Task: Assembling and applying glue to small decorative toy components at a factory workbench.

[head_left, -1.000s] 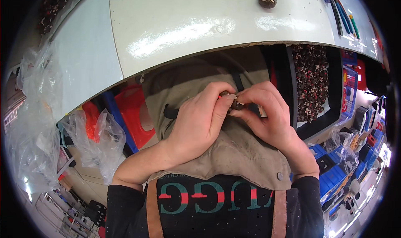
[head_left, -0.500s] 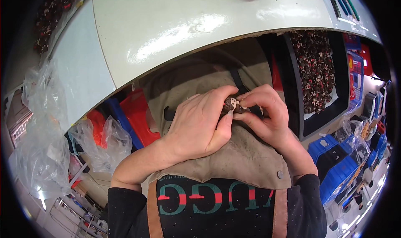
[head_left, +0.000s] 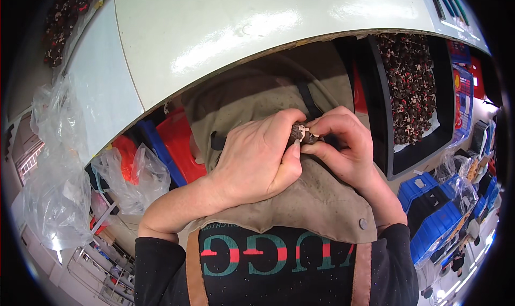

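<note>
A small dark brown figurine [head_left: 303, 134] with pale cream parts is held above my lap, over a brown apron [head_left: 300, 209]. My left hand [head_left: 255, 158] is closed around it from the left, thumb and fingers pressing its side. From the right, my right hand [head_left: 346, 145] pinches its other end between thumb and forefinger, at a pale bit. The fingers cover much of the piece, so its full shape is hidden.
A white table [head_left: 241, 21] curves across the top. To the right, a black tray [head_left: 393, 164] holds many similar brown, cream and red pieces. Blue crates [head_left: 432, 215] stand beyond it. Clear plastic bags [head_left: 59, 161] hang at left, near a red stool [head_left: 182, 150].
The view has shifted slightly, so the brown item on the table has nearly left the top edge. Both hands keep their grip, with the figurine turned slightly.
</note>
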`<act>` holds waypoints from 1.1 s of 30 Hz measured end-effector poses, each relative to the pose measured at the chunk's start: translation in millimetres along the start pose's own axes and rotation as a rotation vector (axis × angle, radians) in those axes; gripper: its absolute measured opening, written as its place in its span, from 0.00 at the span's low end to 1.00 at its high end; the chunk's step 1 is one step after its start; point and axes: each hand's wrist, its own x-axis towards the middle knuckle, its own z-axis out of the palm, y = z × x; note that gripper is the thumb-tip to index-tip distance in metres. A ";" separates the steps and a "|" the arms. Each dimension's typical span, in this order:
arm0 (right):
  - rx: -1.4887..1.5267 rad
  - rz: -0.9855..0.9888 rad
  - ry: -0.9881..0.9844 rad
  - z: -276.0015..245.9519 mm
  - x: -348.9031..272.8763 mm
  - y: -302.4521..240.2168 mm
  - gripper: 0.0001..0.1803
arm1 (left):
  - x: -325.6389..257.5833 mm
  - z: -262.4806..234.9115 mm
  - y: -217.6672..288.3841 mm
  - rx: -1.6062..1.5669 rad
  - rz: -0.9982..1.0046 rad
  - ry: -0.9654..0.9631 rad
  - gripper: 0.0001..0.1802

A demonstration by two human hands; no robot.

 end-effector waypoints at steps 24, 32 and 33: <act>-0.199 -0.148 0.066 6.5 1.7 -12.0 0.18 | -7.0 3.7 -2.9 -0.106 0.001 0.045 0.17; -0.192 -0.140 0.066 5.4 4.4 -12.0 0.18 | -6.9 3.8 -2.1 -0.116 -0.022 0.032 0.16; -0.198 -0.172 0.079 5.5 5.4 -11.7 0.18 | -6.6 4.2 -2.0 -0.119 -0.030 0.032 0.16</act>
